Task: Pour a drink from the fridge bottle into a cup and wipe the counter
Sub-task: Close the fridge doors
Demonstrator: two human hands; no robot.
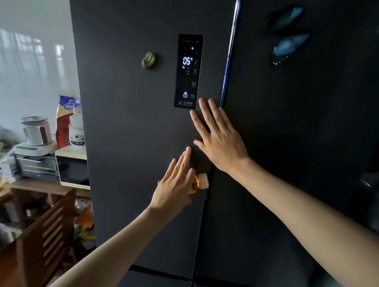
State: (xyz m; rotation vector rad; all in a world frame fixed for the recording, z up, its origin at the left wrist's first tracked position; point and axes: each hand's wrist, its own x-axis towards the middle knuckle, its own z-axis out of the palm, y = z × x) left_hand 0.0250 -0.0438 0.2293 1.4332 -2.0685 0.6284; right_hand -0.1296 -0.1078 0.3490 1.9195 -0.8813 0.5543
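A dark grey fridge fills the view, both doors closed; its left door [130, 134] carries a lit control panel [189, 71] reading 05°C. My right hand [220, 142] lies flat on that door just below the panel, fingers spread, holding nothing. My left hand [175, 186] is lower, its fingers stretched against the door. A clear bottle [199, 182] with amber drink and a white cap is tucked under its palm and thumb; only the neck and cap show. No cup or cloth is in view.
The right fridge door [292, 150] bears blue fish magnets [287, 32]; a green magnet [148, 60] sits on the left door. At the left stand a wooden chair [47, 234], a toaster oven [37, 167], a microwave [73, 172] and small white appliances [36, 131] on a wooden shelf.
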